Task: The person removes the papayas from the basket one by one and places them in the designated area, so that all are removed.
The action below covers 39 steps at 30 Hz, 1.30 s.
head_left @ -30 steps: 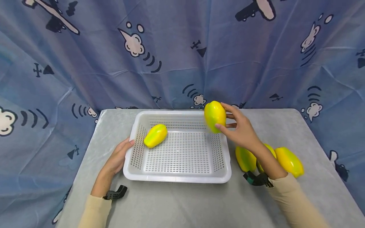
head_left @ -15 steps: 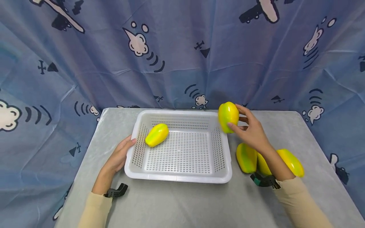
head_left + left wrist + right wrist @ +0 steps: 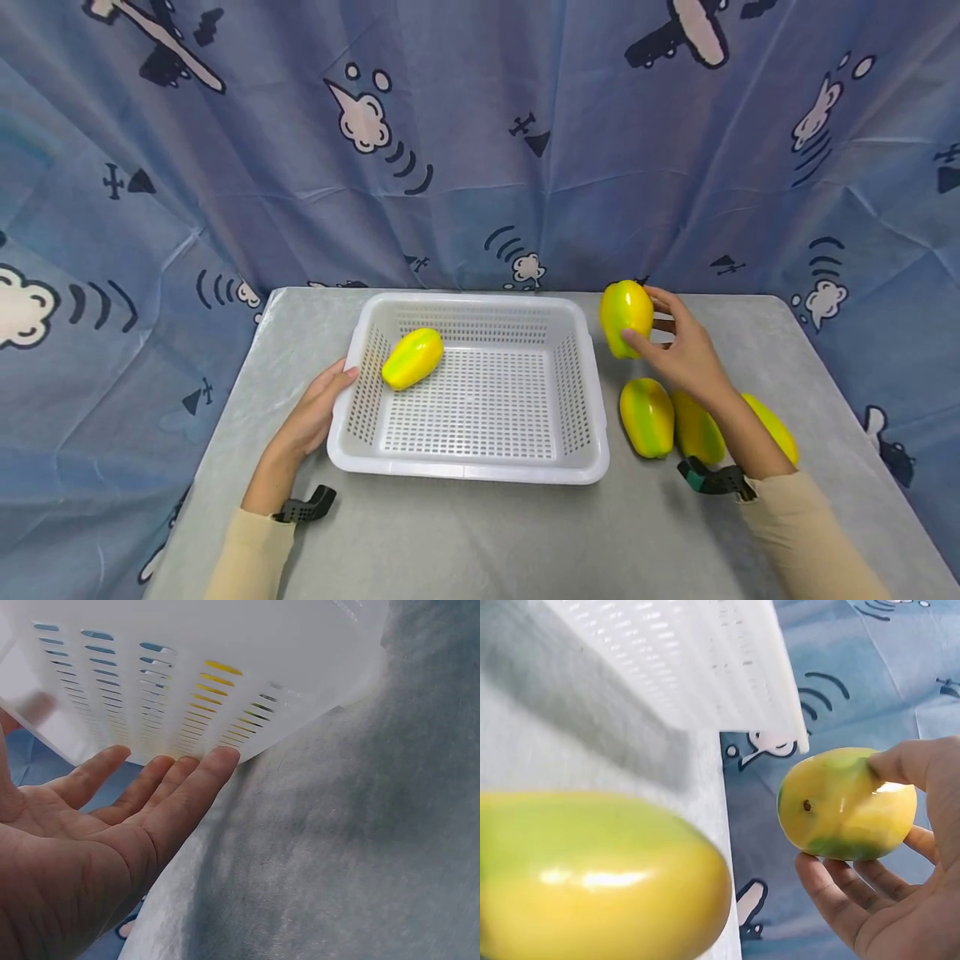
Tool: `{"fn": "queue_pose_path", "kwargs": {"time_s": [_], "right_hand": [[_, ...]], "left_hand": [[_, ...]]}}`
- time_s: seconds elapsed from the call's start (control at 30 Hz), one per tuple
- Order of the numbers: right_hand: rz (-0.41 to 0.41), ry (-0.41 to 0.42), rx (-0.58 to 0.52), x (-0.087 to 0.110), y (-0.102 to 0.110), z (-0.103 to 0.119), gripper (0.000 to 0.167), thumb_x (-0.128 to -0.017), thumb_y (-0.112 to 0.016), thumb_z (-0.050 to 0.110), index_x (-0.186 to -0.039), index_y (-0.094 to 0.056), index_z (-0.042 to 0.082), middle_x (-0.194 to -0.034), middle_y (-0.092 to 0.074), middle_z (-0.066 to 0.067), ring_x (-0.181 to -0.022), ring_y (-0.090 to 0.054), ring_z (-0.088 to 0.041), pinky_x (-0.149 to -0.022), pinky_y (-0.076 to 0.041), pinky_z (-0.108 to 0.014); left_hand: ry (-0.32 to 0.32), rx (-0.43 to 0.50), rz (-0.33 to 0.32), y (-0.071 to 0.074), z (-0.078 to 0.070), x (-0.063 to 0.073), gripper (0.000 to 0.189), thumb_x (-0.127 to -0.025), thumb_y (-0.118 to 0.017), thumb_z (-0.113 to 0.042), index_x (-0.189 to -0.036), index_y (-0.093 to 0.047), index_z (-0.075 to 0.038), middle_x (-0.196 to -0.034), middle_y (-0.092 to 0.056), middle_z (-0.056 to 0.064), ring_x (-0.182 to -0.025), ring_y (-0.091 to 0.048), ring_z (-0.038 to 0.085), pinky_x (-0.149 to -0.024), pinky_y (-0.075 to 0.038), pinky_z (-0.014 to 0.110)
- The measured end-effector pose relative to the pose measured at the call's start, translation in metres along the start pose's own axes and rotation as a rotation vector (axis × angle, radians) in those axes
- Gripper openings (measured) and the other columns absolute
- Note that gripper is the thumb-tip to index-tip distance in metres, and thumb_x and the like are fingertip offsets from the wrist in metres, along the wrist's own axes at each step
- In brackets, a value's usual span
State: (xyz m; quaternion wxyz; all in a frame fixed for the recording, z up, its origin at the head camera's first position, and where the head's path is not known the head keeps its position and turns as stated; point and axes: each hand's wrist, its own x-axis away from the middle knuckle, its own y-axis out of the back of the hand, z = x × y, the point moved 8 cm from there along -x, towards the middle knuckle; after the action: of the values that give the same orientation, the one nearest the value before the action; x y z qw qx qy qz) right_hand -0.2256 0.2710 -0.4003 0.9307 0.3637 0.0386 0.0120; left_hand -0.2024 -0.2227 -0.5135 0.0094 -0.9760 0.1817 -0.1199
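My right hand (image 3: pixel 686 348) holds a yellow-green papaya (image 3: pixel 626 318) between thumb and fingers, off the table, to the right of the white basket (image 3: pixel 468 472). In the right wrist view, a small brown spot shows on the end of this held papaya (image 3: pixel 832 810). My left hand (image 3: pixel 313 408) grips the basket's left side, thumb at the rim; the left wrist view has its fingers (image 3: pixel 187 795) against the slotted outer wall. One papaya (image 3: pixel 412 358) lies inside the basket, near its left wall.
On the table right of the basket lie a papaya (image 3: pixel 647 418), a second papaya (image 3: pixel 696 427) and a third papaya (image 3: pixel 776 429); my right forearm partly covers these last two. A blue patterned curtain (image 3: pixel 465 150) hangs behind the grey table (image 3: pixel 465 542).
My right hand has moved right with the papaya, from over the basket's back right corner to beyond its right side. The left hand stays at the basket.
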Motion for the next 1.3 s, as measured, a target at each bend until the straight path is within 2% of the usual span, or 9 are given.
{"fn": "queue_pose_path", "kwargs": {"time_s": [0.07, 0.13, 0.3, 0.5, 0.93, 1.3], "right_hand": [[0.008, -0.012, 0.008, 0.000, 0.001, -0.006, 0.079, -0.103, -0.069, 0.036, -0.167, -0.028, 0.015, -0.161, -0.041, -0.029, -0.131, -0.055, -0.053, -0.099, -0.054, -0.067], [0.015, -0.023, 0.019, 0.000, 0.002, -0.012, 0.079, -0.104, -0.069, 0.037, -0.167, -0.027, 0.014, -0.162, -0.040, -0.031, -0.132, -0.053, -0.054, -0.100, -0.052, -0.072], [0.024, -0.040, 0.041, 0.000, 0.003, -0.023, 0.079, -0.104, -0.068, 0.037, -0.167, -0.028, 0.013, -0.161, -0.040, -0.032, -0.132, -0.053, -0.055, -0.100, -0.052, -0.072], [0.043, -0.057, 0.064, 0.000, 0.002, -0.036, 0.080, -0.104, -0.069, 0.036, -0.167, -0.027, 0.010, -0.162, -0.040, -0.032, -0.132, -0.052, -0.056, -0.102, -0.050, -0.073], [0.164, -0.127, 0.149, -0.005, -0.002, -0.051, 0.085, -0.104, -0.068, 0.038, -0.166, -0.021, 0.003, -0.161, -0.036, -0.039, -0.134, -0.051, -0.059, -0.105, -0.048, -0.073], [0.229, -0.163, 0.210, -0.012, 0.000, -0.061, 0.086, -0.103, -0.068, 0.040, -0.165, -0.022, 0.001, -0.158, -0.037, -0.041, -0.135, -0.049, -0.060, -0.105, -0.047, -0.073]], "left_hand": [[0.003, 0.000, -0.001, 0.000, 0.000, 0.001, 0.071, -0.115, -0.039, -0.042, -0.171, -0.010, -0.010, -0.167, -0.031, 0.034, -0.147, -0.043, 0.056, -0.108, -0.055, 0.054], [0.004, -0.003, 0.000, -0.001, -0.001, 0.001, 0.071, -0.115, -0.038, -0.042, -0.171, -0.010, -0.009, -0.167, -0.030, 0.034, -0.147, -0.043, 0.055, -0.107, -0.056, 0.052], [-0.002, -0.001, 0.001, 0.000, -0.002, 0.002, 0.071, -0.115, -0.038, -0.041, -0.171, -0.009, -0.008, -0.167, -0.030, 0.034, -0.146, -0.043, 0.054, -0.106, -0.057, 0.049], [0.010, 0.000, -0.010, 0.001, 0.001, 0.001, 0.070, -0.115, -0.038, -0.040, -0.171, -0.010, -0.009, -0.168, -0.031, 0.033, -0.147, -0.043, 0.054, -0.108, -0.055, 0.055], [-0.001, 0.005, -0.001, 0.000, 0.002, -0.001, 0.071, -0.115, -0.039, -0.041, -0.171, -0.009, -0.009, -0.170, -0.027, 0.032, -0.150, -0.039, 0.056, -0.113, -0.049, 0.060], [0.004, 0.002, 0.001, 0.000, 0.002, -0.001, 0.071, -0.115, -0.039, -0.043, -0.171, -0.011, -0.010, -0.168, -0.031, 0.032, -0.146, -0.043, 0.055, -0.108, -0.055, 0.056]]}}
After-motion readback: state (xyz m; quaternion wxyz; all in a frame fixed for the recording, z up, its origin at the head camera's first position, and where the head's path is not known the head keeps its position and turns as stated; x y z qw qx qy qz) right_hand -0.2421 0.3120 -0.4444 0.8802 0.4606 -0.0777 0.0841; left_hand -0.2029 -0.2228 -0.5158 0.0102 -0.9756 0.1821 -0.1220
